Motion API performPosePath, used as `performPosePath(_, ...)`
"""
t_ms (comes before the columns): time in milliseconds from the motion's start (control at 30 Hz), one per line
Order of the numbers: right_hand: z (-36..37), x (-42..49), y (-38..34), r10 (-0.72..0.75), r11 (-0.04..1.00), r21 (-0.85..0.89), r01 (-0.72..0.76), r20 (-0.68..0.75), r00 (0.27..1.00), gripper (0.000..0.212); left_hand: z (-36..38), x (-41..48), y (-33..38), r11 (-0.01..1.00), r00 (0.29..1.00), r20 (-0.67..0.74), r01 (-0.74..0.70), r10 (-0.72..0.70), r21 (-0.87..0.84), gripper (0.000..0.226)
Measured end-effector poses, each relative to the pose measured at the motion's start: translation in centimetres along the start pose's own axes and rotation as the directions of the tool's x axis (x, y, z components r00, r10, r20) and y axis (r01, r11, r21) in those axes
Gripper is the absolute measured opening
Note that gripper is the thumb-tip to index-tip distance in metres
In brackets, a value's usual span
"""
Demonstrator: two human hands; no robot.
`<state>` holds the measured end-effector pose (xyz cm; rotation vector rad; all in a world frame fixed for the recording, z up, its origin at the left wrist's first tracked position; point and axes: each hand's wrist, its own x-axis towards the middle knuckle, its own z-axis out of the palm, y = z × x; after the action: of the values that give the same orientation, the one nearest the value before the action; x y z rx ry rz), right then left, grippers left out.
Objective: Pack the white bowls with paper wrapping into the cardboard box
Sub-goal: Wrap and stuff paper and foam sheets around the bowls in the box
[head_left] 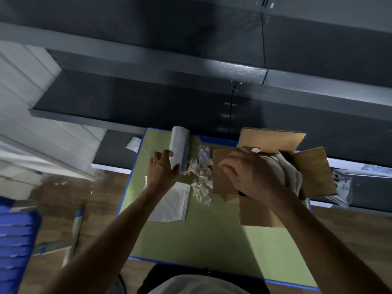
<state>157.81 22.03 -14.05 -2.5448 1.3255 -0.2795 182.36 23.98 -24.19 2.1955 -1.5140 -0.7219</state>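
**Wrapped bowl going into the box**

The step in hand appears to be the loading itself. The right grip [250, 175] is closed over a rounded bundle in pale paper, taken to be a wrapped bowl [290, 175]. Its fingers curl down over the top of the bundle, which sits at the mouth of the cardboard box [314, 168] between the four splayed flaps. How deep it has gone, and whether it rests on anything inside, cannot be told, since the hand and the near flap hide the interior. A small white patch at the bundle's far edge may be bare rim.

The left grip [163, 168] is apart from the box. Its thumb and fingers are closed round the lower end of a roll of paper [179, 145], which stands on the green worktop [212, 236]. Crumpled paper [201, 181] lies between the roll and the box, and a flat white sheet [172, 202] lies just below the left wrist.

The next move probably calls for lowering the bundle squarely to the bottom and letting go without dragging the wrapping loose. A fresh sheet would then follow for any further bowl, though none is in view.
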Motion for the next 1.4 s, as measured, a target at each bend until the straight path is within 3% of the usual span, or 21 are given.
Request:
performPosePath(200, 3.5, 2.5, -1.3, -0.016, 1.0, -0.004, 0.016, 0.083, 0.996, 0.024, 1.5, 2.5, -1.5, 0.985, 0.975, 0.14, 0.163, -0.171, 0.064, 0.074)
performPosePath(367, 4.1, 2.7, -1.4, 0.0, 1.0, -0.021, 0.002, 0.103, 0.995, 0.02, 1.0, 3.0, -1.3, 0.97, 0.975, 0.108, 0.208, -0.195, -0.127, 0.047)
performPosePath(567, 4.0, 3.4, -1.9, 0.011, 1.0, 0.011, -0.012, 0.08, 0.997, 0.03, -3.2, 1.8, -2.8, 0.972, 0.977, -0.051, 0.201, -0.208, -0.124, 0.043)
performPosePath(700, 3.8, 4.2, -2.6, 0.078, 0.991, 0.109, -0.084, 0.056, 0.995, 0.017, -5.6, 0.9, -2.9, 0.985, 0.983, -0.129, 0.111, -0.128, -0.131, 0.036)
performPosePath(800, 3.2, 4.6, -2.9, 0.154, 0.954, 0.251, -0.164, 0.06, 0.986, 0.029, -6.3, -0.3, -0.6, 0.978, 0.997, -0.074, 0.003, -0.019, -0.209, 0.034)
performPosePath(933, 2.1, 4.5, -2.6, 0.327, 0.817, 0.452, -0.358, 0.149, 0.933, 0.052, -5.9, -1.3, 3.2, 0.948, 0.987, -0.045, -0.16, 0.154, -0.277, 0.033)
performPosePath(1067, 0.6, 3.5, -1.9, 0.427, 0.633, 0.67, -0.388, 0.115, 0.897, 0.037, -5.3, -1.8, 6.3, 0.893, 0.932, -0.013, -0.351, 0.363, -0.283, 0.039)
performPosePath(1200, -0.7, 2.0, -1.5, 0.496, 0.507, 0.752, -0.422, 0.145, 0.856, 0.02, -3.7, -2.7, 9.0, 0.858, 0.884, 0.01, -0.451, 0.467, -0.245, 0.054)
performPosePath(1400, -2.5, -0.9, -0.9, 0.518, 0.478, 0.781, -0.402, 0.118, 0.847, 0.032, -1.3, -4.5, 11.5, 0.753, 0.772, 0.029, -0.609, 0.635, -0.248, 0.079)
